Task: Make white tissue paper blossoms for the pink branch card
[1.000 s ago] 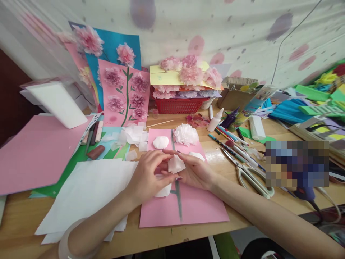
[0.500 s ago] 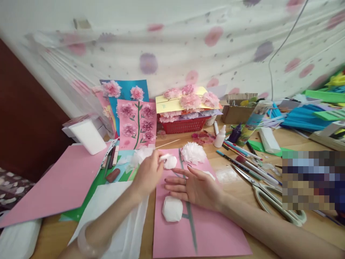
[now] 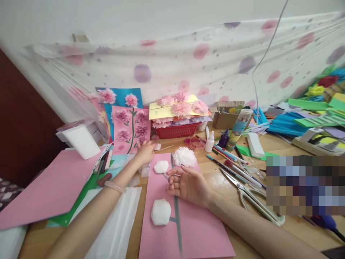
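My right hand (image 3: 190,185) hovers palm up over the pink sheet (image 3: 205,233), fingers loosely bent and apart, with nothing in them. My left hand (image 3: 145,154) reaches past the sheet's far left corner, fingers apart, beside a small white piece (image 3: 157,146). On the sheet, a painted grey-green stem (image 3: 177,216) runs lengthwise. Left of it lie two white folded tissue pads, a near pad (image 3: 161,212) and a far pad (image 3: 161,167). A fluffy white paper flower (image 3: 184,157) sits at the top. White scraps (image 3: 145,171) lie under my left wrist.
Scissors (image 3: 253,196), pens (image 3: 244,172) and a white glue bottle (image 3: 209,142) lie or stand to the right. Behind are a red basket (image 3: 176,131) and a pink flower picture (image 3: 131,129). White tissue sheets (image 3: 118,223) and pink card (image 3: 45,187) are at left.
My left hand has moved from above the far pad, where it held a white bit, to beyond the sheet's corner. My right hand's fingers have curled slightly. The view has shifted.
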Tool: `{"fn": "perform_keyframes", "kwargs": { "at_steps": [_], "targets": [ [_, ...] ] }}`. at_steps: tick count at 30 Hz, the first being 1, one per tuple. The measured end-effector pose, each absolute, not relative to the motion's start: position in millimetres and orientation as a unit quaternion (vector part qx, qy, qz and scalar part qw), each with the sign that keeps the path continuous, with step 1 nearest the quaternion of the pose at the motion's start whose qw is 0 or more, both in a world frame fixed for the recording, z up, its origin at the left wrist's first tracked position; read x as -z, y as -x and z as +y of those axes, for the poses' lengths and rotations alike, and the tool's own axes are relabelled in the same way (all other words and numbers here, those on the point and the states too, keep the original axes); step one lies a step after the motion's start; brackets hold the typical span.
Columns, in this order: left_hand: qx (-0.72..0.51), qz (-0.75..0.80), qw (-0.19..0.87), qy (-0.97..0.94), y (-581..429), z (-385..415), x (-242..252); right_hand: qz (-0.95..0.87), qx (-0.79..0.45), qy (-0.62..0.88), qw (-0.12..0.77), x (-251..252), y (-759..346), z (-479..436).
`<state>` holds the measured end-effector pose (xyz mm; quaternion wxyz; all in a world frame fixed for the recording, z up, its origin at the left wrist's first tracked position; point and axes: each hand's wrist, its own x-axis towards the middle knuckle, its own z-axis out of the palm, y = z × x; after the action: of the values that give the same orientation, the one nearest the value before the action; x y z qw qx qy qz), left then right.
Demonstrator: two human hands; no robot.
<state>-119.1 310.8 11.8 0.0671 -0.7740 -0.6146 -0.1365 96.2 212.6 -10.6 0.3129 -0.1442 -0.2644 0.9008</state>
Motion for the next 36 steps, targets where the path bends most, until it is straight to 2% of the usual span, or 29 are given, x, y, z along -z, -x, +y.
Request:
{"fn": "perform_keyframes", "kwargs": {
  "at_steps": [3, 6, 9, 14, 20, 25, 28, 33, 36],
  "targets": [
    [0.165, -0.629, 0.047, 0.758, 145.2, 280.1, -40.4, -0.271, -0.900, 0.147, 0.306, 12.9, -96.8, 214.4],
    [0.113, -0.641, -0.068, 0.756, 184.7, 234.9, -68.8, -0.278, -0.901, 0.142, 0.302, 13.1, -95.8, 214.5],
    [0.063, -0.700, -0.152, 0.695, 225.2, 187.2, -76.9, -0.290, -0.900, 0.147, 0.292, 13.1, -94.6, 214.1],
    [0.098, -0.722, -0.109, 0.676, 277.9, 140.5, -52.6, -0.299, -0.897, 0.163, 0.283, 13.8, -92.1, 213.2],
    [0.031, -0.760, -0.039, 0.648, 287.6, 131.3, -34.5, -0.308, -0.893, 0.171, 0.281, 13.5, -92.1, 212.0],
    [0.025, -0.760, -0.042, 0.649, 280.1, 133.5, -37.4, -0.319, -0.890, 0.172, 0.276, 14.1, -93.9, 210.2],
    [0.071, -0.749, -0.102, 0.651, 282.4, 133.8, -42.6, -0.321, -0.889, 0.172, 0.278, 14.2, -93.8, 209.9],
    [0.227, -0.688, -0.298, 0.622, 275.6, 130.7, -63.5, -0.329, -0.888, 0.166, 0.275, 13.8, -92.8, 209.8],
    [0.262, -0.681, -0.347, 0.589, 261.0, 129.6, -78.5, -0.335, -0.886, 0.162, 0.275, 13.4, -92.3, 209.3]
  ]
}}
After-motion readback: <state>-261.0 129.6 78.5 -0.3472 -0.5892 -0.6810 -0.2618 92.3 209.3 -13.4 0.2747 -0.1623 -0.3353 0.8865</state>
